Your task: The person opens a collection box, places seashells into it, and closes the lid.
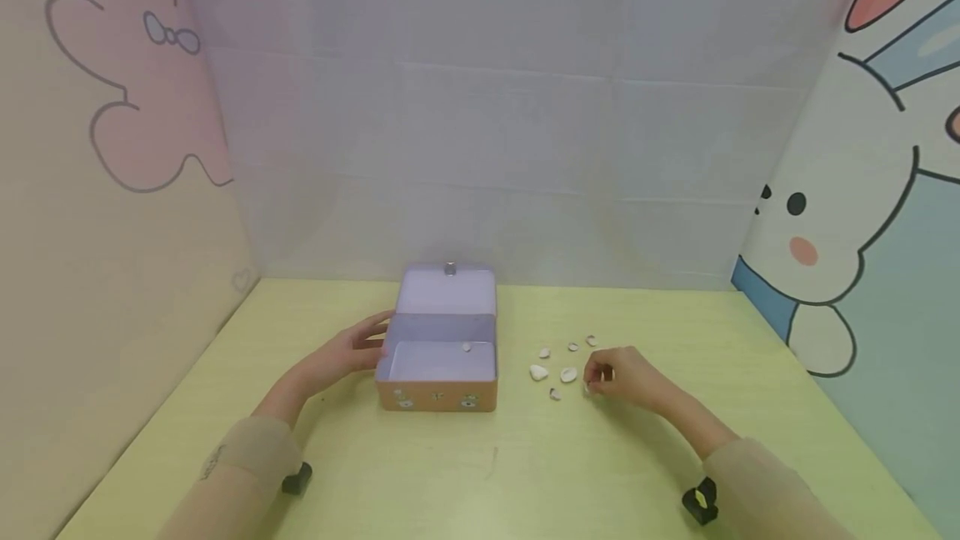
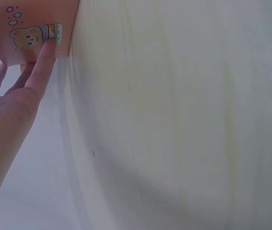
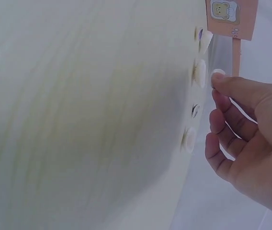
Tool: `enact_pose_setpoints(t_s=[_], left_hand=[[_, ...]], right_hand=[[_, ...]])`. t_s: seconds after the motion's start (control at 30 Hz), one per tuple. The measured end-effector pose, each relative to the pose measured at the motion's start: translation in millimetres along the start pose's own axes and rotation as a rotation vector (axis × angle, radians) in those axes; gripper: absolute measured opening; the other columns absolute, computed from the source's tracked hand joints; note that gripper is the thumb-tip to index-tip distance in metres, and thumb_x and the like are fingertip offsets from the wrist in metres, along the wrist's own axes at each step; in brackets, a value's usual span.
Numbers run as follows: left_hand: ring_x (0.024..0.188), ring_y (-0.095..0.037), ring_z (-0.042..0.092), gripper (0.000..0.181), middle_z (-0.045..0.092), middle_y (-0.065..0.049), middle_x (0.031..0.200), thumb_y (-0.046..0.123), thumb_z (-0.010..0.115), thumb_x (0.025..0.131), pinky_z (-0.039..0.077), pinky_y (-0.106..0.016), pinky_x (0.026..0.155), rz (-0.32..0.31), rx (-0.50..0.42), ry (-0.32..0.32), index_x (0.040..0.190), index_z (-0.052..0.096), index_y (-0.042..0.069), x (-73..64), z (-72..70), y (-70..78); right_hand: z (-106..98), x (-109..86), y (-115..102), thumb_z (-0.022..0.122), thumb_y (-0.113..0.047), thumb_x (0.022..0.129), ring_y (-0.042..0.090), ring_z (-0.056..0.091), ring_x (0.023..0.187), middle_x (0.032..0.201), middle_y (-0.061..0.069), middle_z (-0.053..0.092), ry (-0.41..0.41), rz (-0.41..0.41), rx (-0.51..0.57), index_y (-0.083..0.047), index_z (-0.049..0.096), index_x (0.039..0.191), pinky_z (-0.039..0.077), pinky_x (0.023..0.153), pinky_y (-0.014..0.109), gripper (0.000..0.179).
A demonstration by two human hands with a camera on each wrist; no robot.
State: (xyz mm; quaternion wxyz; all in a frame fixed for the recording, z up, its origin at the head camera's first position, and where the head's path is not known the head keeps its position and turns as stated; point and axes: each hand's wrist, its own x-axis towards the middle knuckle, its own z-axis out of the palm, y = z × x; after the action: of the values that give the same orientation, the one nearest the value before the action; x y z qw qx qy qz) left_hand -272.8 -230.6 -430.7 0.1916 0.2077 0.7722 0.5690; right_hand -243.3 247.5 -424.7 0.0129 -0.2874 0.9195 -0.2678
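Note:
A lidded box (image 1: 437,395), orange outside and lavender inside, stands with its lid (image 1: 450,290) folded back. My left hand (image 1: 351,350) rests its outstretched fingers against the box's left side, where a bear is printed (image 2: 28,39). One small seashell (image 1: 467,347) shows inside the box. To the right of it, my right hand (image 1: 626,375) pinches a small white seashell (image 3: 218,72) between thumb and index finger, the other fingers loosely bent. Beside that hand lie several pale seashells, among them an oval one (image 1: 568,374) and a wider one (image 1: 538,372).
The pale yellow table (image 1: 450,473) runs back to a whitish wall sheet (image 1: 510,140). Side panels carry a pink cartoon animal (image 1: 161,123) on the left and a white rabbit (image 1: 840,223) on the right. Black wrist straps (image 1: 701,500) hang near the sleeves.

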Motion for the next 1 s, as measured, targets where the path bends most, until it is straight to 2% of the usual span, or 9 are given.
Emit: enact_pose_setpoints(t_s=[0.5, 1.0], left_hand=[[0.139, -0.037, 0.027, 0.062, 0.024, -0.01, 0.154, 0.017, 0.051, 0.098, 0.036, -0.049, 0.106, -0.005, 0.013, -0.002, 0.151, 0.02, 0.025, 0.9, -1.6, -4.7], [0.138, -0.038, 0.028, 0.063, 0.024, -0.013, 0.154, 0.015, 0.051, 0.097, 0.039, -0.047, 0.105, -0.005, 0.011, 0.006, 0.151, 0.019, 0.023, 2.6, -1.7, -2.4]], right_hand=[[-17, 7.4, -30, 0.072, -0.008, 0.081, 0.005, 0.049, 0.066, 0.072, -0.01, 0.058, 0.029, -0.018, 0.01, -0.015, 0.065, 0.081, 0.043, 0.056, 0.02, 0.011], [-23, 21.5, -58, 0.073, -0.011, 0.082, 0.005, 0.053, 0.07, 0.077, -0.012, 0.063, 0.151, -0.037, 0.036, -0.018, 0.067, 0.083, 0.046, 0.06, 0.022, 0.009]])
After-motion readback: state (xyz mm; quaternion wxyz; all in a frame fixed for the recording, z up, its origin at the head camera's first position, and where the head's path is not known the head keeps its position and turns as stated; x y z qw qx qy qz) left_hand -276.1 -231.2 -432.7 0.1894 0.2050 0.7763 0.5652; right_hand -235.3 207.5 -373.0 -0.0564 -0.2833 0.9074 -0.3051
